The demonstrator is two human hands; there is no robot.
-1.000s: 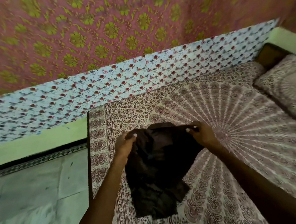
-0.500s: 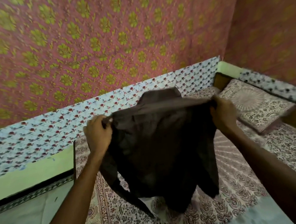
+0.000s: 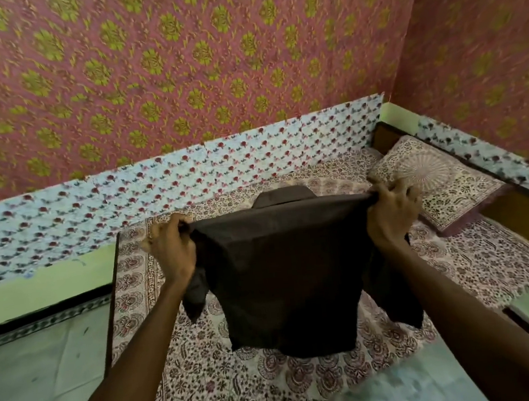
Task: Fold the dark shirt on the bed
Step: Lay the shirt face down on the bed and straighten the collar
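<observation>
Pale floor (image 3: 31, 388) nearest, then the printed bedsheet (image 3: 211, 385); above it the shirt (image 3: 284, 280) hangs in the air, left hand (image 3: 171, 246) and right hand (image 3: 389, 216) each pinching a shoulder. Beyond, a pillow (image 3: 434, 182), floral border (image 3: 126, 198), pink wall (image 3: 177, 62).

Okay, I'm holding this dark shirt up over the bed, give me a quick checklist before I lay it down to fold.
1. Left hand gripping one shoulder of the shirt: ok.
2. Right hand gripping the other shoulder: ok.
3. Top edge pulled taut and level between the hands: ok.
4. Body hanging flat without bunching: ok; both sleeves dangle loose at the sides.
5. Bedsheet below has bare room for the shirt: ok; the pillow sits off to the right, apart from it.
6. Front buttoned or collar lying neat: cannot tell, only one face of the shirt shows.
</observation>
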